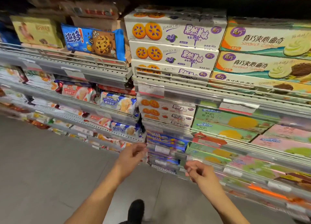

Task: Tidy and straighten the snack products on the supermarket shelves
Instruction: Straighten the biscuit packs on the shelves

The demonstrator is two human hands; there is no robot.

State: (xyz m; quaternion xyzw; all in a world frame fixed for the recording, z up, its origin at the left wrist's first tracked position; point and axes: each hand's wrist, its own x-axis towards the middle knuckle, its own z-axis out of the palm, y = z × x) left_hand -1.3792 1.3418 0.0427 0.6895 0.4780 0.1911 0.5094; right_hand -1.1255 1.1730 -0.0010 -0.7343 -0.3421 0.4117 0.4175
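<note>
I am reaching both bare arms toward the lower shelves, my left hand (133, 153) and my right hand (197, 171) both hanging with fingers loosely curled, gripping nothing, just short of the blurred blue packs (165, 140) lying beyond them. Well above my fingers, white boxes (175, 33) with purple writing reading "90g" are sitting stacked behind the shelf rail (170, 75), with yellow "Sandwich" boxes (265, 41) to their right and a tilted blue chocolate-chip cookie bag (94, 41) to their left. Below my arms, grey floor (50, 164) is lying open beside my dark shoe (136, 210).
</note>
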